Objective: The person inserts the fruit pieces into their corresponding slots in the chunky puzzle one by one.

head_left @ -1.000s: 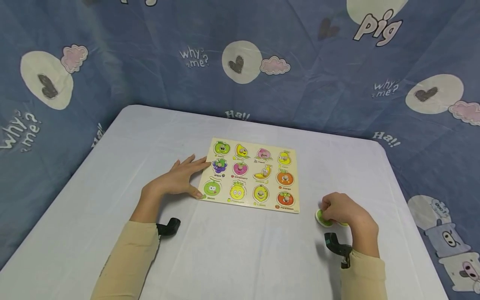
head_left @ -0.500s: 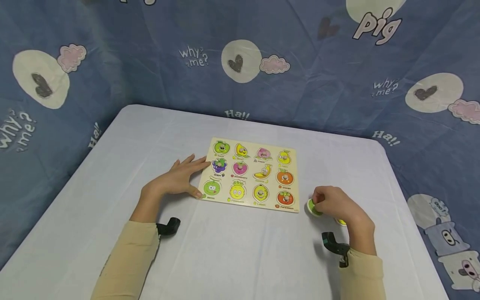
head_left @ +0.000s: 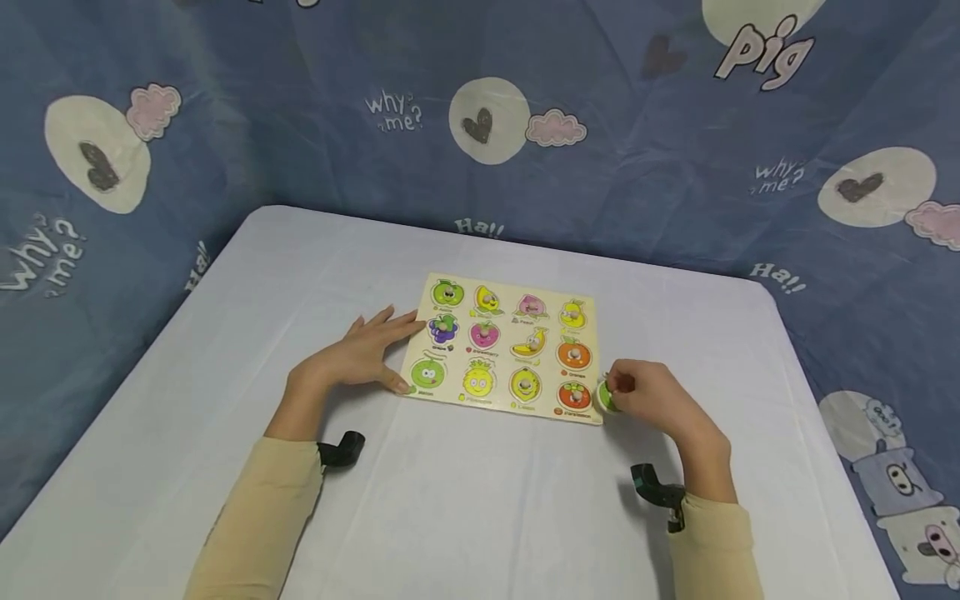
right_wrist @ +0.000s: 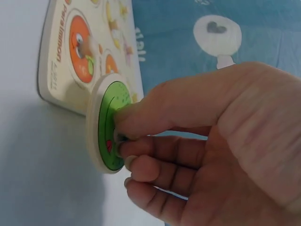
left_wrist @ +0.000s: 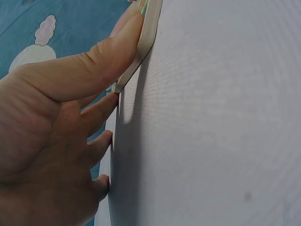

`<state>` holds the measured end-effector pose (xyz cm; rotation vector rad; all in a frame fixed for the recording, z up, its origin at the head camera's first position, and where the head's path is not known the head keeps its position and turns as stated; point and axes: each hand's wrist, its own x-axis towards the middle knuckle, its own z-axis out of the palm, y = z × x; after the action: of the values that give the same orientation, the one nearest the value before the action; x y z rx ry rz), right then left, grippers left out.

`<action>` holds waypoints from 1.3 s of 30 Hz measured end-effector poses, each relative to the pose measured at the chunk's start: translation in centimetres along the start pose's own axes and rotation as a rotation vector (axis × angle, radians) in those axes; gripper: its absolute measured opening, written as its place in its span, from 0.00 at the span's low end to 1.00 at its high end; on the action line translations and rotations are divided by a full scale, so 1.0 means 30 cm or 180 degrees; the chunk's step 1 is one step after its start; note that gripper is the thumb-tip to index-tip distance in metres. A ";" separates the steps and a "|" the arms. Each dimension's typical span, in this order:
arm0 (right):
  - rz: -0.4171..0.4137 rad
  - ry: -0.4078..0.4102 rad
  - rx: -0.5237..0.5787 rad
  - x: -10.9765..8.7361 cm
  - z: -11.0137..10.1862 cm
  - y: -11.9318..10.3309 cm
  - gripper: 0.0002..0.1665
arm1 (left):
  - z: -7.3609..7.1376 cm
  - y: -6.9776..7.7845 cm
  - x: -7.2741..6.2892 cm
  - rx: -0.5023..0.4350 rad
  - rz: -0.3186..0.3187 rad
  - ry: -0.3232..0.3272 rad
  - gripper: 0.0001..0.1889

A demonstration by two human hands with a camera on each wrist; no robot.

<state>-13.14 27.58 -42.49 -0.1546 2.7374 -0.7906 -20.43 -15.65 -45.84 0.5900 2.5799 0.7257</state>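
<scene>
A wooden fruit puzzle board (head_left: 549, 387) lies on the white table. My left hand (head_left: 358, 354) rests at its left side with fingers spread, the thumb on the near left corner and fingertips along the edge. In the right wrist view, my right hand (right_wrist: 188, 136) pinches a round green puzzle piece (right_wrist: 107, 129) with a red mouth, its face tilted upright. Thumb and index finger meet at its middle, covering the knob. The piece is right at the board's near right corner, beside the persimmon piece (head_left: 574, 396).
Knobbed fruit pieces sit in most of the board's places, such as the orange (head_left: 574, 355) and lemon (head_left: 525, 384). The melon (head_left: 427, 374) and pineapple (head_left: 478, 379) spots show flat pictures without knobs. A blue printed curtain (head_left: 315, 150) hangs behind the table.
My right hand has lifted the green piece and carried it left and away from me to the board's edge. A yellow piece seen under that wrist is now hidden. My left hand stays put.
</scene>
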 end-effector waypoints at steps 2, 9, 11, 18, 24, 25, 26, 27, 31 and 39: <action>-0.0038 0.0025 0.0013 0.010 0.000 -0.012 0.04 | -0.011 0.006 0.003 0.0040 -0.0002 0.0018 0.60; -0.0249 0.0122 0.0114 0.036 0.020 -0.053 0.05 | -0.034 0.017 0.016 0.0105 0.0060 0.0004 0.60; -0.0324 0.0134 0.0122 0.045 0.029 -0.063 0.06 | -0.038 0.018 0.021 0.0141 0.0049 -0.0018 0.61; -0.0409 0.0150 0.0105 0.071 0.042 -0.100 0.08 | -0.058 0.042 0.037 0.0148 0.0089 0.0007 0.61; -0.0528 0.0182 0.0103 0.075 0.042 -0.137 0.08 | -0.041 0.058 0.028 0.0099 0.0053 0.0046 0.60; -0.0553 0.0163 0.0104 0.075 0.047 -0.144 0.09 | -0.034 0.059 0.022 0.0085 0.0040 0.0055 0.60; -0.0573 0.0140 0.0105 0.075 0.052 -0.152 0.09 | -0.025 0.057 0.015 0.0075 0.0031 0.0058 0.60; -0.0596 0.0116 0.0102 0.076 0.059 -0.159 0.09 | -0.017 0.055 0.009 0.0060 0.0026 0.0064 0.60; -0.0731 0.0034 0.0101 0.084 0.082 -0.198 0.10 | 0.014 0.040 -0.016 -0.0005 -0.0028 0.0063 0.60; -0.0845 -0.0062 0.0104 0.111 0.108 -0.281 0.12 | 0.010 0.035 -0.037 0.0006 -0.0057 0.0127 0.59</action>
<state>-15.15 18.22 -41.41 -0.5247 2.7178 -0.8951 -19.08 -15.26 -45.20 0.5579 2.6193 0.7362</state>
